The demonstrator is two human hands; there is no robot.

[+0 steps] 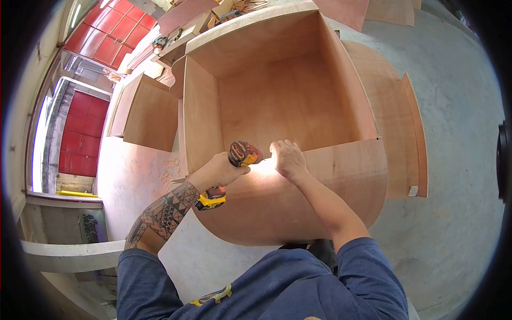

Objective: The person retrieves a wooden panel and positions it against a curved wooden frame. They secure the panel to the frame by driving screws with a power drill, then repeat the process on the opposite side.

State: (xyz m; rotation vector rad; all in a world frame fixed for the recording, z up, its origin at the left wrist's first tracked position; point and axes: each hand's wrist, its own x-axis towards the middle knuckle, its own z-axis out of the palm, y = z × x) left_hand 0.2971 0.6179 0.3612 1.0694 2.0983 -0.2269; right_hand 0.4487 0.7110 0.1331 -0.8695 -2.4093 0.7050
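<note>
My left hand (221, 172) is wrapped round the grip of a cordless drill (245, 153) with a yellow and black battery at its base. The drill's nose points right, towards my other hand, and its light falls on the curved plywood panel (341, 181) in front of me. At the upper edge of that panel, my right hand (289, 159) is closed, fingers curled over the edge close to the drill's nose. Whatever its fingertips pinch is too small to make out. Behind the panel edge lies the open plywood box (288, 101), its inside facing up.
A smaller plywood box (152, 114) stands at the left. Right of the large box, a curved plywood piece with an upright strip (415, 136) rests on the grey floor (458, 224). Power tools (226, 17) and offcuts lie beyond the box. Wood shavings (170, 169) are scattered at the left.
</note>
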